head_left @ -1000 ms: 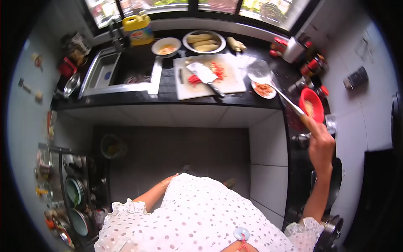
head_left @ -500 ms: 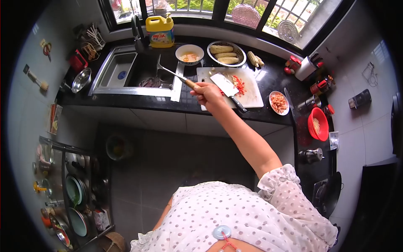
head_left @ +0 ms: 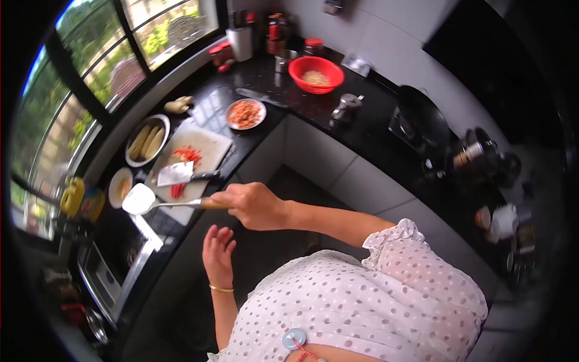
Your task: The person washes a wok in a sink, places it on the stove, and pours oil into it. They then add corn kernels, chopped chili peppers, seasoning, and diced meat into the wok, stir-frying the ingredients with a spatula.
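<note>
My right hand (head_left: 256, 206) is closed around the wooden handle of a wok spatula (head_left: 140, 199), whose broad metal blade points left, over the counter edge near the sink. Below it, my left hand (head_left: 218, 253) is raised with its fingers stretched, holding nothing. Beyond the spatula, a cleaver (head_left: 176, 174) rests flat on the white cutting board (head_left: 211, 145). Chopped red pepper (head_left: 188, 154) lies beside the cleaver blade, and longer red pieces (head_left: 177, 190) are on its near side.
Left of the board stand a bowl of corn (head_left: 146, 142), a smaller bowl (head_left: 120, 188) and the sink (head_left: 99, 274). A plate of chopped orange-red food (head_left: 246, 114) and a red basket (head_left: 316, 75) occupy the counter further back. A black wok (head_left: 422, 114) is at right.
My view has swung right, toward the wok. My right hand has brought the spatula away from the sink, its blade now raised. My left hand has come into view.
</note>
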The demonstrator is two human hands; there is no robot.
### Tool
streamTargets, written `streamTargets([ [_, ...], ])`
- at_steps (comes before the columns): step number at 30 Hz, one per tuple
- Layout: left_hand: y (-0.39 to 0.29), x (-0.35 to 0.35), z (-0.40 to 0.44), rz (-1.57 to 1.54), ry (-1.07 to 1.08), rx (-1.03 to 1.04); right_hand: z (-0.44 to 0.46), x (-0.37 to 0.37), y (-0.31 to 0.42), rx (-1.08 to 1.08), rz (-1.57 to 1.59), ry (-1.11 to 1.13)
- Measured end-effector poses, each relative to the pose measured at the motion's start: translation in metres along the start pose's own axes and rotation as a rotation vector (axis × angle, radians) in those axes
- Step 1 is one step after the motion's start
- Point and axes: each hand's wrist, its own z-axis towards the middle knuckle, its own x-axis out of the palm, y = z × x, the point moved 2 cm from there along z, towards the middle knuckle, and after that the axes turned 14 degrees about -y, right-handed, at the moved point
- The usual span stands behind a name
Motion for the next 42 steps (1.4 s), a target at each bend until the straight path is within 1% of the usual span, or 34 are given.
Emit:
streamTargets([
  [1, -0.006, 0.042, 0.002, -0.131, 0.150, -0.031, -0.011, -0.024, 0.002, -0.024, -0.078, -0.050],
  [3, 0.004, 0.105, 0.012, -0.371, 0.295, -0.207, -0.038, -0.067, 0.001, -0.015, -0.178, -0.122],
  [5, 0.027, 0.154, 0.019, -0.323, 0.359, -0.283, -0.070, -0.096, -0.005, 0.001, -0.283, -0.251],
  [6, 0.043, 0.174, 0.021, -0.321, 0.345, -0.356, -0.085, -0.115, -0.004, 0.089, -0.299, -0.267],
  [7, 0.058, 0.198, 0.016, -0.291, 0.407, -0.363, -0.097, -0.137, -0.003, 0.173, -0.313, -0.281],
  [8, 0.070, 0.222, 0.007, -0.289, 0.469, -0.420, -0.106, -0.157, -0.003, 0.186, -0.338, -0.305],
  [10, 0.091, 0.267, -0.015, -0.259, 0.565, -0.513, -0.128, -0.199, -0.004, 0.296, -0.074, -0.533],
  [11, 0.101, 0.290, -0.025, -0.239, 0.604, -0.547, -0.145, -0.220, -0.009, 0.411, 0.064, -0.549],
  [13, 0.125, 0.335, -0.047, -0.165, 0.699, -0.558, -0.172, -0.250, -0.019, 0.654, 0.754, -0.703],
  [14, 0.140, 0.355, -0.058, -0.160, 0.764, -0.587, -0.181, -0.265, -0.025, 0.610, 0.864, -0.752],
  [15, 0.157, 0.375, -0.068, -0.205, 0.818, -0.668, -0.186, -0.282, -0.027, 0.577, 0.792, -0.838],
  [17, 0.180, 0.414, -0.087, -0.111, 0.946, -0.638, -0.203, -0.318, -0.040, 0.502, 0.683, -0.895],
  [18, 0.188, 0.429, -0.094, -0.015, 0.976, -0.604, -0.210, -0.333, -0.046, 0.493, 0.648, -0.929],
  [19, 0.194, 0.444, -0.099, 0.081, 0.996, -0.570, -0.218, -0.348, -0.051, 0.529, 0.661, -0.996],
  [20, 0.213, 0.449, -0.086, 0.130, 1.070, -0.559, -0.226, -0.365, -0.055, 0.523, 0.620, -1.056],
  [21, 0.221, 0.455, -0.078, 0.251, 1.000, -0.480, -0.233, -0.382, -0.060, 0.511, 0.580, -1.108],
  [23, 0.239, 0.460, -0.041, 0.434, 0.857, -0.278, -0.254, -0.410, -0.067, 0.453, 0.371, -1.205],
  [24, 0.249, 0.455, -0.012, 0.507, 0.758, -0.200, -0.262, -0.424, -0.066, 0.412, 0.230, -1.210],
  [25, 0.262, 0.449, 0.025, 0.578, 0.663, -0.122, -0.271, -0.437, -0.063, 0.365, 0.086, -1.215],
  [27, 0.278, 0.435, 0.123, 0.797, 0.445, 0.113, -0.297, -0.463, -0.054, 0.362, -0.258, -1.282],
  [29, 0.286, 0.430, 0.183, 0.851, 0.354, 0.284, -0.312, -0.474, -0.047, 0.378, -0.350, -1.358],
  [30, 0.289, 0.434, 0.200, 0.854, 0.352, 0.284, -0.320, -0.477, -0.045, 0.376, -0.376, -1.382],
  [32, 0.295, 0.441, 0.229, 0.910, 0.272, 0.358, -0.328, -0.479, -0.039, 0.387, -0.432, -1.424],
  [34, 0.313, 0.443, 0.261, 0.894, 0.297, 0.343, -0.331, -0.478, -0.035, 0.392, -0.440, -1.471],
  [36, 0.324, 0.452, 0.274, 0.880, 0.360, 0.308, -0.326, -0.470, -0.030, 0.409, -0.480, -1.507],
  [37, 0.331, 0.453, 0.288, 0.824, 0.462, 0.243, -0.322, -0.467, -0.030, 0.421, -0.524, -1.558],
  [39, 0.335, 0.454, 0.291, 0.839, 0.487, 0.283, -0.312, -0.459, -0.026, 0.434, -0.622, -1.630],
  [42, 0.332, 0.456, 0.295, 0.848, 0.594, 0.298, -0.292, -0.446, -0.028, 0.427, -0.640, -1.666],
])
